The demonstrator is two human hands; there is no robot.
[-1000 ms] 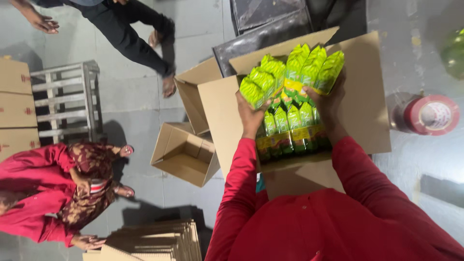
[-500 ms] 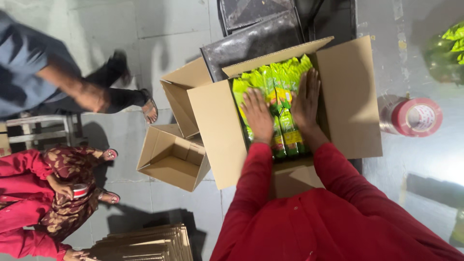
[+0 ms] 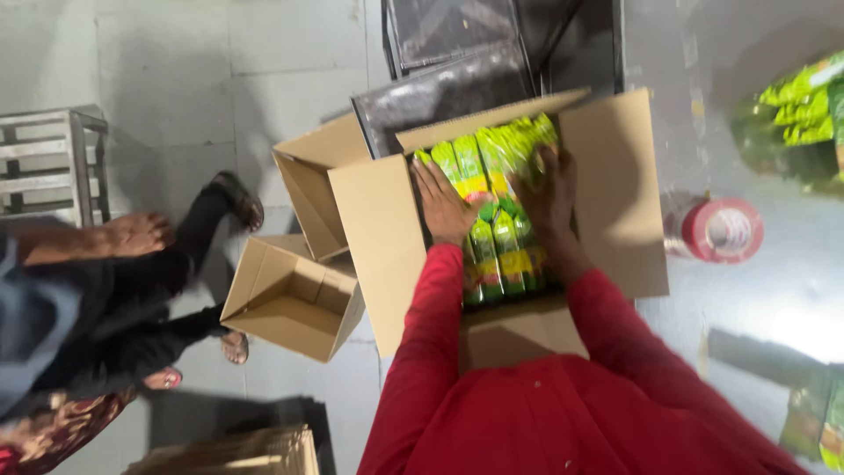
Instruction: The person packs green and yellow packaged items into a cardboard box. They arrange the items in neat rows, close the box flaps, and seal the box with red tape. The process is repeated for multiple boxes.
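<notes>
Inside the open cardboard box [image 3: 615, 202] that stands before the person in red sleeves, both hands lie on a stack of green and yellow packets [image 3: 497, 211]. The left hand [image 3: 446, 204] rests flat on the packets near the box's left wall, its fingers [image 3: 429, 176] spread and straight, gripping nothing. The right hand [image 3: 547, 189] presses on the packets toward the right wall, its fingers bent over their tops; whether they clasp a packet cannot be told. The packets stand side by side and fill the middle of the box, whose flaps are folded outward.

Left of it, a second open box [image 3: 308, 189] touches its flap, and a smaller empty box [image 3: 290, 299] sits on the floor [image 3: 176, 79] just below that. A red tape roll [image 3: 723, 230] lies on the floor right of the big box. Another person's feet and dark trousers [image 3: 149, 290] show at the left edge.
</notes>
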